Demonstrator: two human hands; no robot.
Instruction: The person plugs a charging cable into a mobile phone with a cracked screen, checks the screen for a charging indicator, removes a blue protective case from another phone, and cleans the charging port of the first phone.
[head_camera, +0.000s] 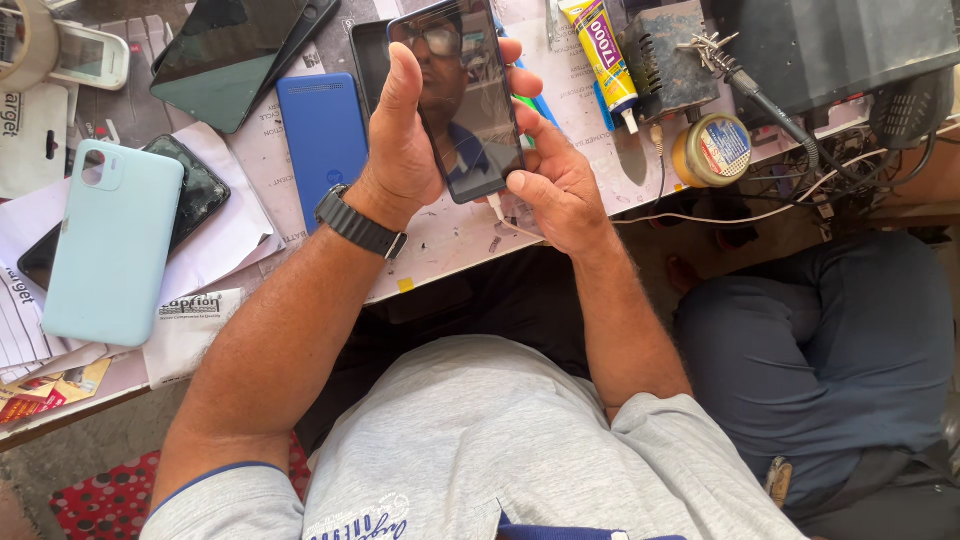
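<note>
Head view. Smartphone (458, 95) held above the near edge of the workbench (560, 100), centre of scene, glossy dark screen facing the camera. Long axis runs near-to-far, top end tilted slightly left and pointing far; bottom end nearest the body.

Left hand (400, 140): closed around the phone's left edge, thumb up along that side, fingertips showing past the right edge. Black wristwatch (360, 224) on that wrist.

Right hand (555, 180): fingers curled at the phone's lower right corner, thumb tip touching the bottom edge. A thin white tool (497, 208) pokes out just below the phone; whether this hand is pinching it, I cannot tell.

Bench, left: pale green phone case (112, 245), blue phone (322, 135). Far right: yellow glue tube (600, 45), round tin (712, 150).
</note>
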